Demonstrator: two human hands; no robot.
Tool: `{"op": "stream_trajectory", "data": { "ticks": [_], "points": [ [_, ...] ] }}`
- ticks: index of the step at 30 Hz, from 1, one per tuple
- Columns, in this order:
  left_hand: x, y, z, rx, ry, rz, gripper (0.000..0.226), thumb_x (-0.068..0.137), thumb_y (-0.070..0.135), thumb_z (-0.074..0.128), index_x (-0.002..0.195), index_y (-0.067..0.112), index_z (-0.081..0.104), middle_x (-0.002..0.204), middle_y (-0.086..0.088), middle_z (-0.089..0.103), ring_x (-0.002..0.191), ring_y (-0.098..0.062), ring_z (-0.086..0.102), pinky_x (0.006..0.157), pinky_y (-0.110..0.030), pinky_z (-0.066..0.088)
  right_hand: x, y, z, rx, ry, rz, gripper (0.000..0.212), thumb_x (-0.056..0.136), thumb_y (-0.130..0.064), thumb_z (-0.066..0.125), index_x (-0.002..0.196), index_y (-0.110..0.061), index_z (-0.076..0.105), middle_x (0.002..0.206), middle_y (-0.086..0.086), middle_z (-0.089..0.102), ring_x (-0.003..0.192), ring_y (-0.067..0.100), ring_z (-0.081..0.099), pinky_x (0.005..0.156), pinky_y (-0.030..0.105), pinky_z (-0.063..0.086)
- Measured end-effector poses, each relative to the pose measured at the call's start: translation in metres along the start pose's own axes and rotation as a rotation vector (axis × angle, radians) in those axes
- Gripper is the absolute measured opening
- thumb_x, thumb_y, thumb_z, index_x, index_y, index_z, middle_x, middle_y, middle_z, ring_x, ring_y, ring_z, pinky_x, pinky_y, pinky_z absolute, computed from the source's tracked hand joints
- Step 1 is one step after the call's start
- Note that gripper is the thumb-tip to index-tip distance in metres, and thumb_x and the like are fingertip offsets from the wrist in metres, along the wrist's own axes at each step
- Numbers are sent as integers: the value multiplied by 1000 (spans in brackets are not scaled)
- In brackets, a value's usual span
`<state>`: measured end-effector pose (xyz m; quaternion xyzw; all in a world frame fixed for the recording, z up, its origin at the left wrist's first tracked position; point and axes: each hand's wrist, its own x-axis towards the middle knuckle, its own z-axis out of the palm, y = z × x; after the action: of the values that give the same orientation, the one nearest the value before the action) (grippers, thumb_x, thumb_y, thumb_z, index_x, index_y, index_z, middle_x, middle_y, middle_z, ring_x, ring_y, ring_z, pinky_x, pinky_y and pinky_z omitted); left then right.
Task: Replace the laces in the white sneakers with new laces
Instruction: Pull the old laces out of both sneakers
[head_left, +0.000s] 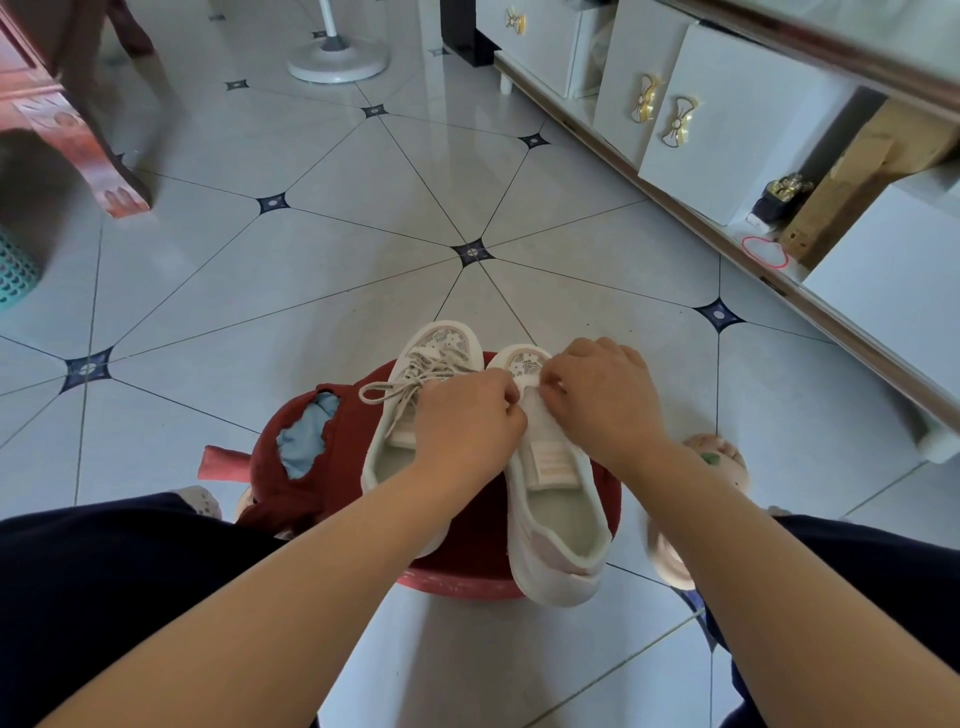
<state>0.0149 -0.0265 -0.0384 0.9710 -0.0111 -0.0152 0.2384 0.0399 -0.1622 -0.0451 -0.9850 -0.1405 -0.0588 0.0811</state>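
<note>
Two white sneakers stand side by side on a red stool (467, 587) with a torn red cover. The left sneaker (410, 415) has a beige lace (400, 387) loosely threaded, one end trailing to the left. The right sneaker (556, 519) shows its tongue with no lace visible. My left hand (467, 423) is curled over the gap between the sneakers, fingers pinched at the right sneaker's upper eyelets. My right hand (602, 395) pinches at the same spot from the right. What the fingertips hold is hidden.
Tiled floor all around. A white cabinet (727, 130) with gold bow handles runs along the right. A fan base (337, 60) stands far ahead, a red wooden furniture leg (104, 171) at left, a teal basket (15, 270) at the left edge. My slippered foot (722, 457) is beside the stool.
</note>
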Motion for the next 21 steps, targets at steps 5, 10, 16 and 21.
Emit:
{"op": "stream_trajectory", "data": {
  "ticks": [5, 10, 16, 21],
  "points": [
    [-2, 1, -1, -14, 0, -20, 21, 88, 23, 49, 102, 23, 64, 89, 5, 67, 89, -17, 60, 90, -32, 39, 0, 36, -17, 246, 112, 456, 21, 89, -25, 51, 96, -13, 66, 103, 7, 58, 87, 23, 56, 79, 39, 49],
    [0, 1, 1, -10, -3, -17, 19, 89, 25, 48, 100, 21, 64, 88, 4, 68, 87, -17, 60, 90, -32, 39, -2, 19, -3, 341, 10, 265, 23, 87, -23, 57, 108, -21, 65, 113, 2, 58, 102, 20, 53, 91, 35, 43],
    [1, 1, 2, -1, 6, 9, 20, 88, 25, 49, 100, 21, 64, 88, 3, 68, 90, -19, 60, 89, -34, 38, 3, -7, 1, 68, -80, 32, 24, 89, -34, 52, 106, -24, 66, 112, -2, 60, 112, 21, 45, 97, 31, 28],
    [1, 0, 2, -9, 1, 10, 20, 87, 25, 50, 100, 21, 65, 90, 3, 69, 91, -19, 61, 91, -34, 38, 2, -14, 7, -104, 7, -64, 23, 89, -26, 49, 94, -18, 70, 95, 2, 63, 102, 24, 48, 91, 32, 27]
  ]
}}
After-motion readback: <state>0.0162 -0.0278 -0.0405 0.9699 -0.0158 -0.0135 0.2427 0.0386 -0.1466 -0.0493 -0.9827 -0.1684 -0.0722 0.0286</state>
